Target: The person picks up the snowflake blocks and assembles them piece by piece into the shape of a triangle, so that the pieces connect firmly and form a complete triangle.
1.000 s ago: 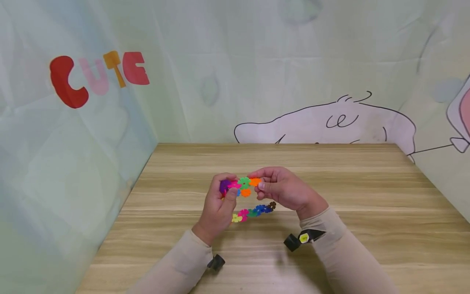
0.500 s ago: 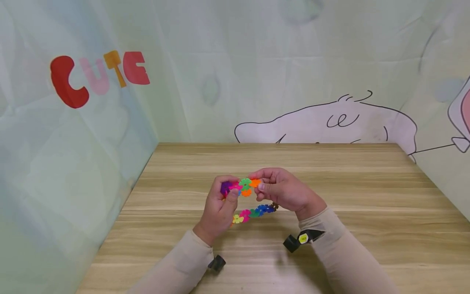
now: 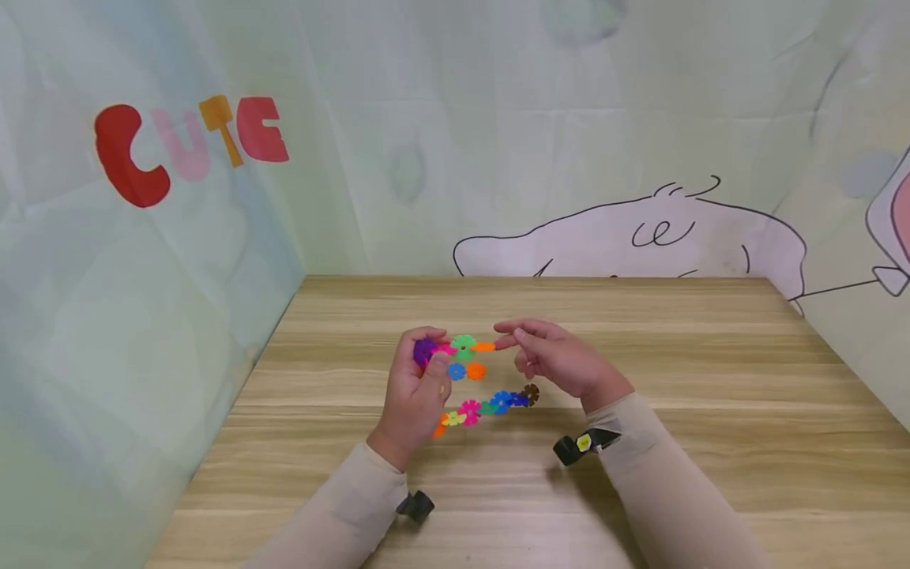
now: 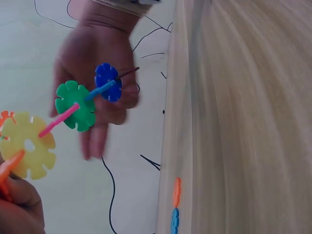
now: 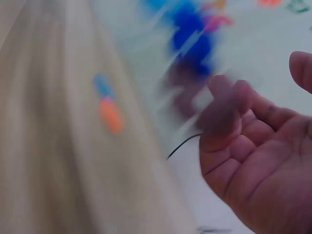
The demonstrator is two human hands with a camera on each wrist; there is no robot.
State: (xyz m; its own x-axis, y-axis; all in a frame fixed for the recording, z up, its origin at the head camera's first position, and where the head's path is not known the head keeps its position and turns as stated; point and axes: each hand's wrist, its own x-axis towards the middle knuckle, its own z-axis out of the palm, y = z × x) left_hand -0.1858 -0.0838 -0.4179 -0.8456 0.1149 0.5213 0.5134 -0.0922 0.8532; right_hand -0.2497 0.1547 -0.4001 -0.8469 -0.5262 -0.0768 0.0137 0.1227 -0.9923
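My left hand pinches a chain of interlocking plastic snowflake discs between thumb and fingers. Past its fingertips the chain's upper end shows a green disc and an orange disc, with a purple disc against the palm. Below the hand hangs the other end, running from a yellow disc through pink, green and blue to a brown disc. Just right of the orange disc, my right hand has its thumb apart and some fingers extended. It holds nothing; the right wrist view is blurred.
Joined edge to edge, a blue disc and an orange disc lie on the wooden table. Printed cloth walls stand along the table's back and left side.
My right hand has let go of the orange end disc and drawn slightly right. My left hand has moved a little left with the chain, leaving more of the two discs on the table visible.
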